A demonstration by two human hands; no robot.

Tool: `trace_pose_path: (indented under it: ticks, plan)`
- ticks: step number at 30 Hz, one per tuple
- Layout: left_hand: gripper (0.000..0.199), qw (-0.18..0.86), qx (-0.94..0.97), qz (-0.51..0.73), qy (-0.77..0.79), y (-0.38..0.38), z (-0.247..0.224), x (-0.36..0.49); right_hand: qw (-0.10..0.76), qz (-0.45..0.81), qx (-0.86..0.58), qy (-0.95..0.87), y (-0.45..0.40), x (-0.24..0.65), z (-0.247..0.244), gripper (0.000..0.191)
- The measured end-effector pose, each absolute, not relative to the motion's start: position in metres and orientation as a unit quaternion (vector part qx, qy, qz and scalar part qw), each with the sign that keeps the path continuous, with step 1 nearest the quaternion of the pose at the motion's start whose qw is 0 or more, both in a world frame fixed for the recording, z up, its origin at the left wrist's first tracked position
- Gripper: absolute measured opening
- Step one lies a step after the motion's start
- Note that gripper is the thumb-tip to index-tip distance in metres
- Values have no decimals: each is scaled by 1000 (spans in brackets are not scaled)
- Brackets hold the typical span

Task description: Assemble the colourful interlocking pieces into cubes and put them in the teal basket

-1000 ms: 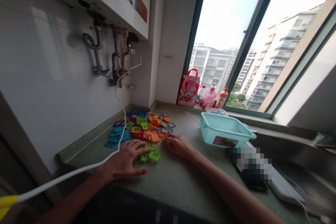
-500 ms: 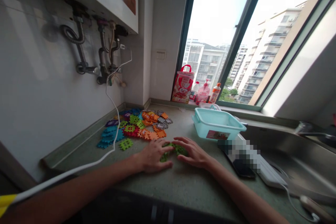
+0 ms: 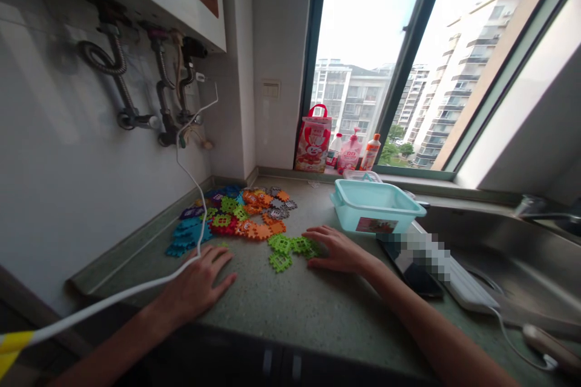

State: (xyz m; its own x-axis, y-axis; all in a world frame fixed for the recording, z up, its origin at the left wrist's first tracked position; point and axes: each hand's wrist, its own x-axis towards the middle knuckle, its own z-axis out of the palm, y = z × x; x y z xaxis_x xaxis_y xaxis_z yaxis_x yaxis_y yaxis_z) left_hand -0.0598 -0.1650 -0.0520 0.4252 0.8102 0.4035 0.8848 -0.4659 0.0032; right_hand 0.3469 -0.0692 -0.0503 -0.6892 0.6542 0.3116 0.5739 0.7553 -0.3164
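My left hand (image 3: 200,281), fingers spread, is over the counter at the left, covering most of a light green piece (image 3: 223,245). My right hand (image 3: 333,251) has its fingers apart at the right edge of a small group of light green interlocking pieces (image 3: 280,245). Whether its fingertips touch them is hard to tell. Behind my hands lies a pile of coloured puzzle pieces: blue ones (image 3: 188,234) at the left, orange ones (image 3: 258,228) at the right, with red, green, purple and grey ones among them.
A turquoise plastic box (image 3: 379,208) stands behind my right hand. Right of it lie a dark phone (image 3: 422,284) and a white power strip (image 3: 472,293), beside the sink (image 3: 535,266). A white cable (image 3: 122,297) crosses the left side. Bottles (image 3: 349,154) line the windowsill.
My left hand has moved left, away from the green group and over the single green piece. The green group now shows between my hands. My right hand has barely moved. The view has shifted slightly.
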Motion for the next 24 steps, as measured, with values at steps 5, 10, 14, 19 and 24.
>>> trace_pose_path:
  ticks: [5,10,14,19,24]
  plan:
    - [37,26,-933,-149,-328,-165,-43,-16,212,116,-353,-904,-71,358,-46,70]
    - [33,60,-970,-161,-173,-104,-22,31,218,113,-377,-893,-70,355,-46,58]
    - [28,70,-955,-181,-222,-38,-9,48,221,102,-368,-897,-65,357,-46,34]
    - [32,18,-952,-159,-260,0,-24,37,230,103,-377,-892,-61,361,-49,30]
    - [34,12,-949,-155,-274,5,-34,20,227,86,-403,-882,-60,362,-50,42]
